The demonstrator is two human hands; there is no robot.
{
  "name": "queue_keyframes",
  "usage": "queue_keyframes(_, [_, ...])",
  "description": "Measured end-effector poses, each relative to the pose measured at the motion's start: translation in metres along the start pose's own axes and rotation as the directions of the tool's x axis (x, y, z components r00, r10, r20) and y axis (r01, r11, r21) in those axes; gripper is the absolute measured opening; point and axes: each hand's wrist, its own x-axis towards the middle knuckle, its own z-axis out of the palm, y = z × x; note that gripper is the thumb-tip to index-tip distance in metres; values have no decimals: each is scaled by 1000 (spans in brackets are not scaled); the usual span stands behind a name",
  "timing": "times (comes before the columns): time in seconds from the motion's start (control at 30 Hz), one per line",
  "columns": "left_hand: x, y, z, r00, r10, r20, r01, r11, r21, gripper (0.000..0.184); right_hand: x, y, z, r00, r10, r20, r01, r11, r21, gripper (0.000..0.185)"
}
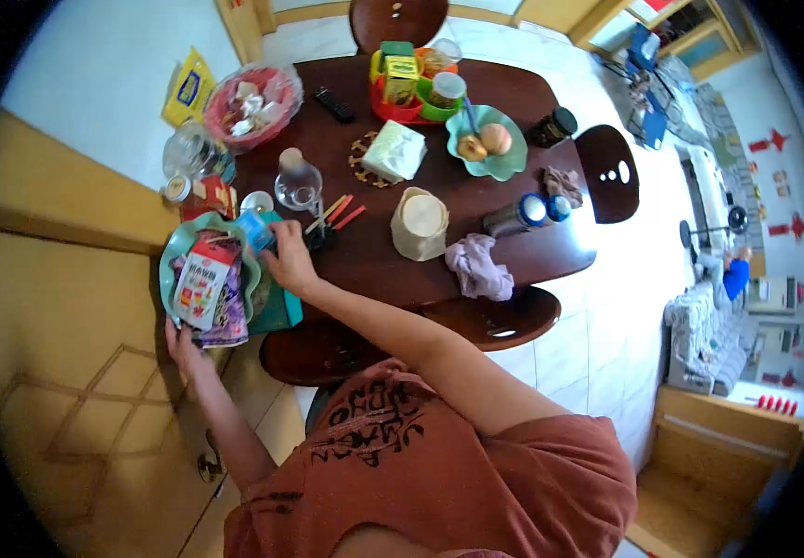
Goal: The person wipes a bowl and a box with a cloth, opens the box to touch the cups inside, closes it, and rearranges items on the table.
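My left hand (184, 346) grips the near edge of a pale green scalloped bowl (171, 270) at the table's left corner. Several snack packets lie in the bowl, among them a white and red packet (205, 280) and a purple packet (232, 312). My right hand (291, 258) pinches a small blue packet (255, 230) over the bowl's right rim. Part of a teal box (277, 312) shows beneath the bowl. Close by stand a jar with a red label (205, 196) and a glass decanter (299, 190).
On the dark table (365, 251) are a pink basket (253, 98), a remote (333, 104), a tissue pack (395, 152), a fruit bowl (495, 166), a thermos (514, 216) and a lilac cloth (479, 267). Chairs (606, 174) surround it. A person in blue (735, 277) sits far right.
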Motion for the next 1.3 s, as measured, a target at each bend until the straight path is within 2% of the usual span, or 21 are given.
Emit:
queue_keyframes(0.17, [1,6,-6,999,-39,-2,39,997,70,46,0,-10,-29,987,122,109,-126,991,33,59])
queue_keyframes(0.23, [1,8,-8,999,-16,35,13,995,101,47,-1,-16,-55,995,45,92,-44,999,-17,60])
queue_keyframes(0.3, [-7,21,-4,991,-125,-56,129,989,72,50,-1,-36,-96,980,-11,196,10,1000,7,58])
queue_keyframes(0.37, [-11,21,-5,988,7,-154,24,980,195,54,-6,-48,-139,981,-146,125,146,989,6,54])
queue_keyframes(0.43, [-14,21,-6,877,412,-247,-305,875,376,52,-13,-66,-191,981,-185,66,187,982,-36,49])
queue_keyframes(0.47, [-32,36,11,830,518,-207,-394,807,441,52,-17,-69,-217,949,-312,-39,304,943,-137,49])
queue_keyframes(0.57, [-91,59,73,774,625,-97,-509,706,492,55,-27,-53,-302,908,-340,-246,254,912,-323,42])
queue_keyframes(0.6, [-114,58,97,788,615,-23,-540,708,455,59,-32,-45,-329,908,-236,-346,123,940,-318,38])
queue_keyframes(0.67, [-148,51,135,761,607,230,-640,640,425,61,-32,-6,-395,811,-314,-494,47,876,-479,36])
queue_keyframes(0.73, [-201,38,188,824,476,307,-566,708,422,59,-41,37,-454,714,-213,-666,-121,900,-418,48])
queue_keyframes(0.77, [-221,32,217,738,491,464,-656,682,322,59,-48,82,-488,684,-146,-715,-43,970,-239,56])
queue_keyframes(0.8, [-247,27,242,760,360,541,-600,709,370,60,-54,119,-515,625,-102,-774,-226,925,-305,57])
queue_keyframes(0.83, [-263,7,267,724,312,615,-576,764,291,64,-65,161,-536,625,-98,-775,-225,927,-299,57])
queue_keyframes(0.9, [-292,-27,310,552,251,795,-650,727,222,74,-82,227,-565,710,162,-685,-342,930,-135,67])
queue_keyframes(0.97, [-312,-79,344,482,72,873,-557,795,242,88,-89,226,-572,910,264,-318,-326,932,-158,71])
queue_keyframes(1.0, [-320,-101,363,450,37,892,-571,780,256,93,-89,222,-561,944,77,-321,-135,977,-164,71])
queue_keyframes(1.03, [-327,-117,384,454,-41,890,-500,815,292,98,-88,237,-556,951,104,-292,-110,994,-2,62])
queue_keyframes(1.1, [-329,-166,413,453,-137,881,-429,833,350,105,-93,285,-541,884,361,-298,-337,932,131,60])
queue_keyframes(1.17, [-337,-181,449,520,-155,840,-330,870,366,115,-81,264,-536,910,196,-366,-209,978,4,59])
queue_keyframes(1.23, [-333,-201,477,553,-201,808,-287,865,412,123,-65,258,-529,881,216,-422,-188,976,108,56])
queue_keyframes(1.3, [-333,-216,495,567,-75,820,-396,849,351,120,-55,244,-534,885,228,-406,-238,971,26,56])
